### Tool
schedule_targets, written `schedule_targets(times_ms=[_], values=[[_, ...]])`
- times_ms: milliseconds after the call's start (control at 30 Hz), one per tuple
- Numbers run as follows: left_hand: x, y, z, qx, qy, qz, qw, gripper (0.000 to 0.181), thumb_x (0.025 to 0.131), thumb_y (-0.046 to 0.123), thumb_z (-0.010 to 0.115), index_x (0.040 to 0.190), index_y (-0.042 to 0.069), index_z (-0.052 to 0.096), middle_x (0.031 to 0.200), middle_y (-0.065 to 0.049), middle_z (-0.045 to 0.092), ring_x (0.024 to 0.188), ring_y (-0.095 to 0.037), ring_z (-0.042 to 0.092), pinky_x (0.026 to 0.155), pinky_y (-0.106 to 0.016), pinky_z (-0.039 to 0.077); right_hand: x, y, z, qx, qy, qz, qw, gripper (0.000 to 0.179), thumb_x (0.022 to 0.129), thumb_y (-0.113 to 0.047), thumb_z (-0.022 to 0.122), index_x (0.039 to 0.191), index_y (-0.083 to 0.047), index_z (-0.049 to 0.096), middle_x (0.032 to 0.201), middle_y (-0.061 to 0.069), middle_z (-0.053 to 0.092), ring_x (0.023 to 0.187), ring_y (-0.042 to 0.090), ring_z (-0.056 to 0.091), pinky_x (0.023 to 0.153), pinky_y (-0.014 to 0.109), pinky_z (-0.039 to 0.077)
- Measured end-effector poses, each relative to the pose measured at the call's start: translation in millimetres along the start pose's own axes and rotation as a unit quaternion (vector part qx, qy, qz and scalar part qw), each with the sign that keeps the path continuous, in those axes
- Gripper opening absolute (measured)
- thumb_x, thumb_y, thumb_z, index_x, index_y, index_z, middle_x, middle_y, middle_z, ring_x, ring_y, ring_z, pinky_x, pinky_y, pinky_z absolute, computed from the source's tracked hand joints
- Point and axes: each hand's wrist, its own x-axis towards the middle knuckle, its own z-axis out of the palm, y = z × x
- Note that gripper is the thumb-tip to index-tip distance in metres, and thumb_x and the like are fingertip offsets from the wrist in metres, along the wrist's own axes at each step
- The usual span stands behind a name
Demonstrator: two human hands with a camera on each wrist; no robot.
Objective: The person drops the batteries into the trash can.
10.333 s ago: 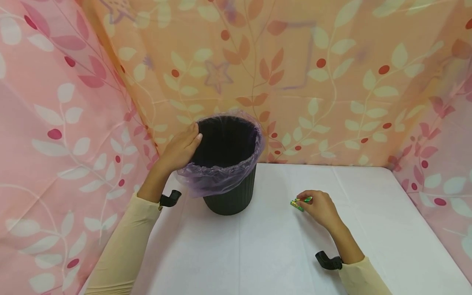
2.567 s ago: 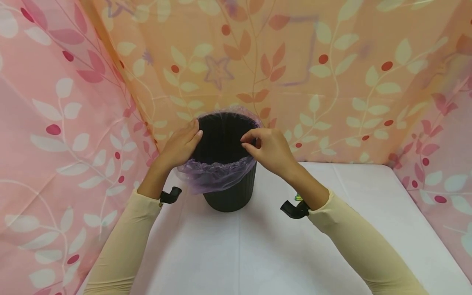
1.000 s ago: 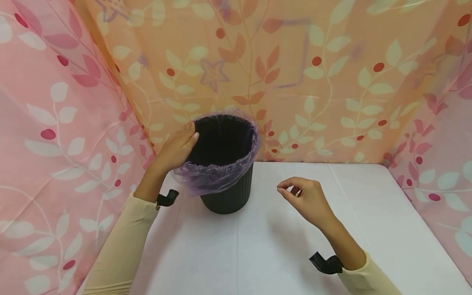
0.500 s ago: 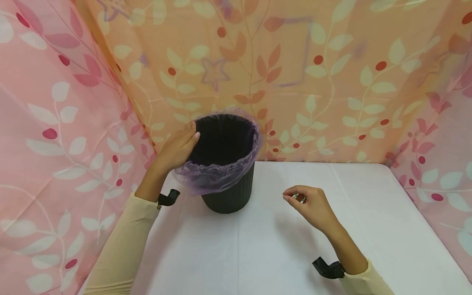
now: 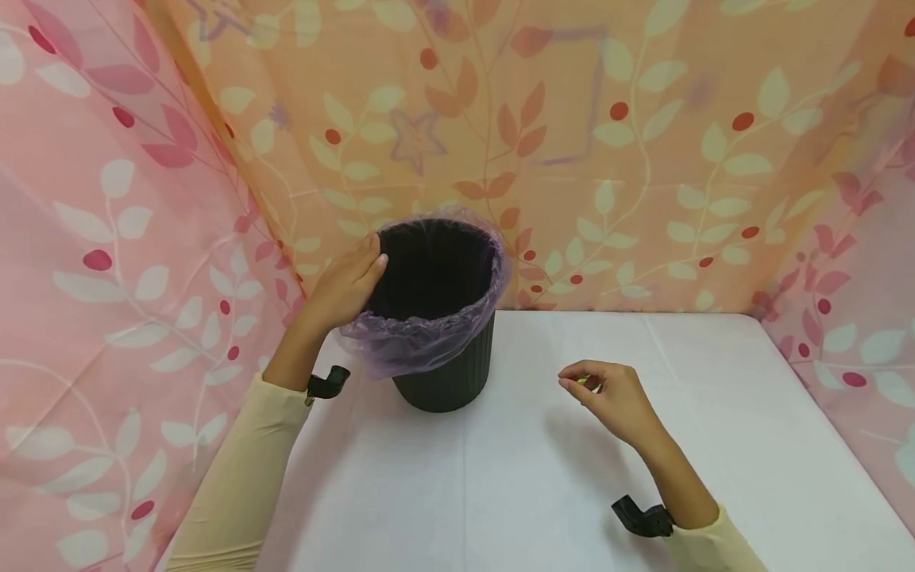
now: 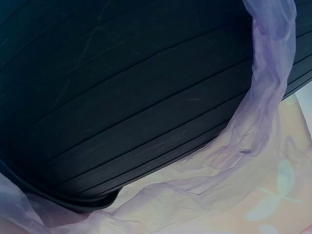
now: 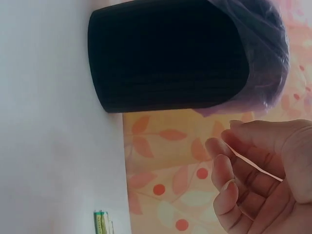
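A black ribbed trash bin (image 5: 450, 381) stands left of the table's middle, its mouth lined with a translucent purple bag (image 5: 418, 349) folded over the rim. My left hand (image 5: 346, 286) rests on the bin's left rim, fingers extended and thumb at the inner edge. In the left wrist view the bin (image 6: 146, 97) and bag (image 6: 273, 63) fill the picture, and that hand is out of sight. My right hand (image 5: 615, 401) hovers over the table, fingers loosely curled, holding nothing. Small green-and-gold batteries (image 7: 101, 223) lie on the table, mostly hidden behind that hand in the head view.
A white cloth (image 5: 529, 492) covers the table. An orange leaf-patterned curtain (image 5: 643, 199) hangs right behind the bin, with a pink curtain (image 5: 107, 302) along the left side and another at the right. Black wrist mounts (image 5: 642, 516) sit on the forearms.
My right hand was at the batteries, later above the bin's mouth, then came back right. Over the last second it has shifted slightly right towards the batteries. The left hand has stayed on the rim.
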Motion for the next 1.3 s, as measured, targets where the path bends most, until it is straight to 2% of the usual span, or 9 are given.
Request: schedule_targets(times_ms=[233,467,700,1000,1300], values=[[-0.1,-0.1,-0.3,-0.002,0.001,0.003,1.0,0.061,0.112,0.032,0.028,0.157,-0.007,0.017,0.167,-0.019,0.01,0.155,-0.031,0.007,0.126,-0.048,0.005,1.6,11,-4,-0.006,-0.003,0.019,0.9998,0.007,0.09,-0.017,0.079,0.096,-0.02,0.079,0.084,-0.005,0.074,0.064,0.014,0.063,0.052,0.027,0.049],[0.4,-1.1,0.3,0.003,0.0,-0.001,1.0,0.061,0.112,0.033,0.027,0.158,-0.006,0.017,0.167,-0.018,0.01,0.156,-0.03,0.007,0.126,-0.047,0.005,2.4,26,-9,-0.003,-0.02,0.037,0.9991,0.01,0.091,-0.016,0.078,0.1,-0.012,0.079,0.086,-0.001,0.075,0.065,0.014,0.065,0.053,0.027,0.049],[0.6,-1.2,1.0,0.005,0.0,-0.002,1.0,0.063,0.112,0.035,0.026,0.158,-0.006,0.016,0.167,-0.017,0.01,0.156,-0.03,0.006,0.126,-0.047,0.004,4.0,40,-11,0.004,-0.04,0.063,0.9972,0.013,0.091,-0.016,0.077,0.101,-0.008,0.078,0.085,0.0,0.073,0.065,0.026,0.064,0.047,0.028,0.049],[0.3,-3.2,2.6,0.005,0.001,-0.005,1.0,0.062,0.112,0.035,0.026,0.158,-0.006,0.016,0.167,-0.017,0.01,0.156,-0.029,0.006,0.126,-0.046,0.004,5.3,59,-13,-0.048,-0.033,0.098,0.9934,0.013,0.091,-0.018,0.078,0.101,-0.01,0.079,0.09,0.0,0.075,0.072,0.019,0.057,0.053,0.027,0.044],[0.7,-3.6,1.9,0.003,0.004,-0.001,1.0,0.062,0.112,0.035,0.027,0.158,-0.006,0.016,0.167,-0.018,0.01,0.156,-0.03,0.006,0.126,-0.046,0.004,6.9,71,-16,-0.039,-0.044,0.115,0.9916,0.015,0.09,-0.018,0.078,0.102,-0.009,0.079,0.089,0.002,0.075,0.067,0.019,0.056,0.049,0.027,0.043]])
